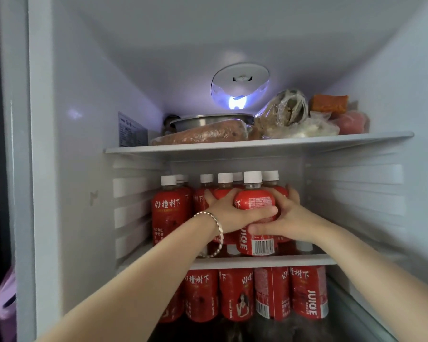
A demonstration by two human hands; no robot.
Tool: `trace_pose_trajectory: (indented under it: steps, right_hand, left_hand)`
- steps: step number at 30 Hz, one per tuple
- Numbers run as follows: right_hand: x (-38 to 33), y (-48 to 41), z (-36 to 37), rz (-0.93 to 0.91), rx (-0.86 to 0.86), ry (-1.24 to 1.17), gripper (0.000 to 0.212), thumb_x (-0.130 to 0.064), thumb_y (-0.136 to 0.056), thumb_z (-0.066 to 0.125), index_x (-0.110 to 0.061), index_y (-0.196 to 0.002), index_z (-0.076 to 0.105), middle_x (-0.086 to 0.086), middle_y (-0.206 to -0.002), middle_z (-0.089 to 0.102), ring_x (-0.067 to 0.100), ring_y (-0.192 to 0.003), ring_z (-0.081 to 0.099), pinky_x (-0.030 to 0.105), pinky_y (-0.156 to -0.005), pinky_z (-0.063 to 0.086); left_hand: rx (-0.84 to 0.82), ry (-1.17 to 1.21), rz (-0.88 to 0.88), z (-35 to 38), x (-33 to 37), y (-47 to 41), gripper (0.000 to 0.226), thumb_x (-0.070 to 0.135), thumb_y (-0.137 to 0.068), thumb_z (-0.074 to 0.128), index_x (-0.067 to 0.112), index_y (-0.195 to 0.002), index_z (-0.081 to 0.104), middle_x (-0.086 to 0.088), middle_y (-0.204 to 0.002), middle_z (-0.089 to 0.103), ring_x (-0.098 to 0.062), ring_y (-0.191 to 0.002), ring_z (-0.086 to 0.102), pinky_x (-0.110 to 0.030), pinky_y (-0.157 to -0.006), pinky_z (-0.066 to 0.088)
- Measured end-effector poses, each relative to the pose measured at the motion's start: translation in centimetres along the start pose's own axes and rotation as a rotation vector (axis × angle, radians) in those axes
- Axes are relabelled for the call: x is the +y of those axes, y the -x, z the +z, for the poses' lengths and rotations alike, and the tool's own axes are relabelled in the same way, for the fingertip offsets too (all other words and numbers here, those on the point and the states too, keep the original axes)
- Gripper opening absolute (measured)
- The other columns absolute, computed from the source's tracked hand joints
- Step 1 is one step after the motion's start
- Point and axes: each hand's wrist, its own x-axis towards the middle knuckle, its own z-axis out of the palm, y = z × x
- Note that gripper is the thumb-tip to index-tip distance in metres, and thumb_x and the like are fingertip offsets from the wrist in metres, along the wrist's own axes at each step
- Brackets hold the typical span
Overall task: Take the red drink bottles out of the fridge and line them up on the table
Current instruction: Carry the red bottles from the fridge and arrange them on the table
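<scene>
Now both hands clasp one red bottle at the front of the middle shelf. The left hand and right hand curl round it, thumbs across its label. Other bottles crowd that shelf behind it; a lower row stands beneath the shelf.

steel pot, wrapped brown roll, bagged food and orange block beneath a lit lamp
</scene>
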Motion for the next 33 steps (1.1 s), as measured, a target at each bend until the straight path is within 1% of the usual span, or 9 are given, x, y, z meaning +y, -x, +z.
trace_pose_trajectory:
  steps: [2, 4, 13, 18, 22, 26, 28, 31, 33]
  right_hand:
    - [0.1, -0.1, 0.2, -0.035, 0.031, -0.009, 0.107, -0.054, -0.053, 0.08, -0.043, -0.143, 0.023, -0.004, -0.152, -0.004, 0.018, -0.12, 0.039, 0.026, -0.095, 0.041]
    - [0.4, -0.4, 0.3, -0.065, 0.042, -0.008, 0.099, -0.048, -0.061, 0.08, -0.041, -0.142, 0.023, -0.004, -0.146, 0.006, 0.014, -0.109, 0.039, 0.023, -0.088, 0.044]
    - [0.7, -0.7, 2.2, -0.129, 0.146, -0.089, 0.103, -0.057, -0.041, 0.078, -0.04, -0.133, 0.035, -0.011, -0.135, 0.01, 0.023, -0.125, 0.041, 0.043, -0.104, 0.044]
    - [-0.3, 0.9, 2.0, -0.161, 0.118, -0.06, 0.105, -0.062, -0.039, 0.074, -0.042, -0.132, 0.03, -0.013, -0.139, 0.006, 0.02, -0.126, 0.038, 0.04, -0.103, 0.045]
    - [-1.0, 1.9, 0.9, -0.153, -0.005, -0.023, 0.095, -0.046, -0.058, 0.084, -0.046, -0.135, 0.027, -0.006, -0.14, 0.011, 0.013, -0.116, 0.041, 0.029, -0.096, 0.047]
    - [-1.0, 1.8, 0.2, -0.168, -0.094, -0.133, 0.077, -0.071, -0.036, 0.074, -0.065, -0.103, 0.038, -0.007, -0.127, 0.038, 0.014, -0.108, 0.055, 0.032, -0.087, 0.055]
    - [-0.6, 1.3, 0.3, -0.206, -0.038, -0.241, 0.067, -0.079, -0.037, 0.072, -0.06, -0.098, 0.049, -0.004, -0.123, 0.05, 0.016, -0.106, 0.06, 0.033, -0.084, 0.056]
    - [-0.9, 1.0, 1.5, -0.252, 0.126, -0.346, 0.028, -0.044, -0.075, 0.072, -0.041, -0.097, 0.055, -0.004, -0.115, 0.056, 0.015, -0.101, 0.061, 0.028, -0.082, 0.054]
    - [-1.0, 0.9, 2.4, -0.27, 0.272, -0.318, 0.015, -0.029, -0.086, 0.063, -0.04, -0.094, 0.056, -0.004, -0.11, 0.058, 0.015, -0.102, 0.058, 0.032, -0.09, 0.052]
  left_hand:
    - [-0.034, -0.011, 0.033, -0.4, -0.4, -0.4, 0.088, 0.067, -0.066, 0.064, 0.037, -0.14, 0.027, -0.006, -0.152, -0.012, -0.028, -0.134, 0.03, -0.034, -0.111, 0.03]
    - [-0.033, -0.003, 0.067, -0.3, -0.8, -0.3, 0.087, 0.062, -0.069, 0.065, 0.037, -0.142, 0.025, -0.005, -0.152, -0.011, -0.029, -0.133, 0.03, -0.034, -0.109, 0.031]
    - [0.137, 0.257, 0.176, 1.3, -1.8, 0.0, 0.06, 0.042, -0.068, 0.077, 0.036, -0.119, 0.047, 0.0, -0.145, 0.006, -0.017, -0.112, 0.04, -0.028, -0.097, 0.044]
    - [0.155, 0.341, 0.246, 1.0, -1.4, 1.6, 0.047, 0.041, -0.06, 0.084, 0.048, -0.086, 0.045, 0.006, -0.142, 0.008, -0.018, -0.116, 0.042, -0.036, -0.1, 0.046]
    - [0.178, 0.355, 0.236, 1.0, -1.7, 2.9, 0.051, 0.036, -0.068, 0.079, 0.039, -0.105, 0.044, 0.0, -0.143, 0.009, -0.013, -0.107, 0.04, -0.024, -0.089, 0.046]
    - [0.189, 0.339, 0.251, 0.0, -2.2, 4.3, 0.05, 0.039, -0.071, 0.075, 0.041, -0.104, 0.038, -0.001, -0.145, 0.006, -0.01, -0.103, 0.04, -0.019, -0.084, 0.046]
    - [0.214, 0.346, 0.267, -0.3, -2.5, 4.7, 0.046, 0.039, -0.071, 0.075, 0.045, -0.1, 0.039, 0.0, -0.146, 0.003, -0.009, -0.106, 0.038, -0.014, -0.083, 0.043]
    - [0.27, 0.394, 0.292, -0.3, -3.2, 5.1, 0.046, 0.04, -0.069, 0.076, 0.049, -0.1, 0.045, 0.002, -0.148, -0.001, -0.015, -0.122, 0.037, -0.013, -0.085, 0.039]
    - [0.325, 0.429, 0.298, -0.1, -3.7, 5.3, 0.052, 0.038, -0.068, 0.078, 0.044, -0.109, 0.047, 0.004, -0.148, -0.002, -0.017, -0.127, 0.037, -0.01, -0.084, 0.039]
